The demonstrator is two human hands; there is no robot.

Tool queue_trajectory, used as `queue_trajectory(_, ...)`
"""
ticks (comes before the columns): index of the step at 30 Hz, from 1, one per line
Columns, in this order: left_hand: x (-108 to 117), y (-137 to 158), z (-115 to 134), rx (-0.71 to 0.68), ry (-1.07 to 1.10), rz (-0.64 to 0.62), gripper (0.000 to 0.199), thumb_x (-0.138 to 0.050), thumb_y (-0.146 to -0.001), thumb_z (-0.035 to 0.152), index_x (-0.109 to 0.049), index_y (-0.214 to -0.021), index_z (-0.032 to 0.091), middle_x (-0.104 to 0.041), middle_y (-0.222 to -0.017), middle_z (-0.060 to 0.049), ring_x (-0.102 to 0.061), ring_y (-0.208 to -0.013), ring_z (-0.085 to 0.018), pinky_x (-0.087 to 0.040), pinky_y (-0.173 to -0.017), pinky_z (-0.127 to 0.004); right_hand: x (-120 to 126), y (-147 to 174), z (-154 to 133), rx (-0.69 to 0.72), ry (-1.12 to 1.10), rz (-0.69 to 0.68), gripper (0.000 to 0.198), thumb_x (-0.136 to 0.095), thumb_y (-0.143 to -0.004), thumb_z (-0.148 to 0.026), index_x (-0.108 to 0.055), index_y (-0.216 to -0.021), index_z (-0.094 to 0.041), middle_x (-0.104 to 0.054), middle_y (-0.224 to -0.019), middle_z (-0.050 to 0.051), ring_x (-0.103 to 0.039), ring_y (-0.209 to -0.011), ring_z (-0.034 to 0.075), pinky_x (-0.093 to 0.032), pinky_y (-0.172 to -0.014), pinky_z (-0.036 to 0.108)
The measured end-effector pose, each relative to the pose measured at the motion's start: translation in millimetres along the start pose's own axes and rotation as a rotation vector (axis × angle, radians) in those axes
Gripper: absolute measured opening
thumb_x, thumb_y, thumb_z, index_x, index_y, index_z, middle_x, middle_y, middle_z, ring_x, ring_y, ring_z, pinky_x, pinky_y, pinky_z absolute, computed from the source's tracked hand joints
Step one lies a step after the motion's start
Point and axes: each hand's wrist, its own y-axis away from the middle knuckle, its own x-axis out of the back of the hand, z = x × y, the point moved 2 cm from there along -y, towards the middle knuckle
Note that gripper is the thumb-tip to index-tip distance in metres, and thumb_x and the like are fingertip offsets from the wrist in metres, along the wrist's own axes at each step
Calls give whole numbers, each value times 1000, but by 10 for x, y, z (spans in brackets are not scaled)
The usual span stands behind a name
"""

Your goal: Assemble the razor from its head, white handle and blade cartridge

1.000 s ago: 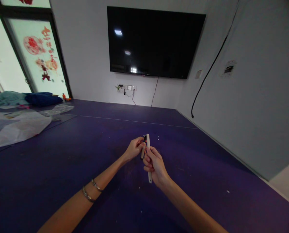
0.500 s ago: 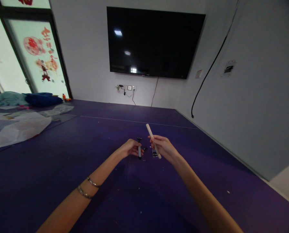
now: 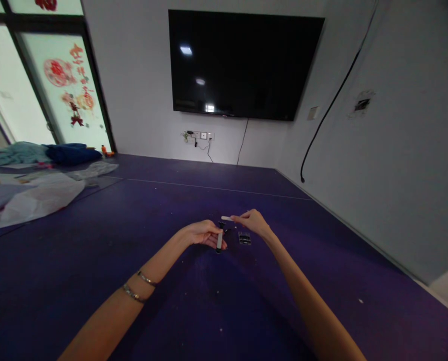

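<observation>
Via my remote cam: purple surface (image 3: 141, 235), black TV (image 3: 242, 65) on far wall (image 3: 134, 75).
L hand (image 3: 205, 233), curled closed, holds grey-black handle (image 3: 220, 240) mid-scene; R hand (image 3: 253, 221), pinched tight, has white stick (image 3: 226, 218) just far of it; sm black case (image 3: 244, 238) lies nr R hand.

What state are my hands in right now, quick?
Left hand: closed, holding a grey-and-black tool.
Right hand: closed, pinching a pale stick.
</observation>
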Motion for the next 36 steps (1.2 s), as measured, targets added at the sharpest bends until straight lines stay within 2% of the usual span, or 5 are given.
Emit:
queue_trajectory(15,-139,-46,-69,-21,-37,20,16,-59,-78,23,-52,-82,9,-69,-73,-15,-67,-68,-23,-49,-69,-37,-130,53,69,3,-48,-109,53,-51,-67,-64,-72,-62,-15,-58,-49,3,-51,-48,12,-32,-48,23)
queue_trajectory(19,-122,-66,-89,-31,-36,32,17,-60,-77,22,-50,-80,9,-68,-72,-15,-67,-68,-23,-49,-70,-38,-98,56,40,-16,39,3,52,-52,-66,-65,-71,-59,-17,-59,-50,2,-54,-53,14,-33,-52,23)
queue_trajectory(28,-140,-65,-100,-15,-55,58,13,-56,-79,20,-48,-80,10,-68,-71,-14,-67,-66,-23,-49,-69,-39,-114,32,109,-32,23,17,54,-50,-66,-67,-70,-59,-17,-59,-50,3,-53,-51,13,-32,-50,23)
queue_trajectory(32,-142,-71,-101,-30,-54,49,18,-59,-77,22,-47,-83,10,-68,-72,-14,-67,-67,-24,-50,-68,-40,-140,37,89,-21,-54,-103,53,-52,-66,-66,-71,-63,-17,-60,-51,3,-53,-49,12,-32,-49,23)
queue_trajectory(36,-122,-82,-115,-13,-55,80,17,-59,-77,22,-48,-82,10,-68,-70,-14,-67,-65,-23,-51,-67,-39,-115,38,80,-52,36,-3,51,-53,-65,-66,-71,-59,-19,-60,-51,3,-56,-55,15,-33,-53,24)
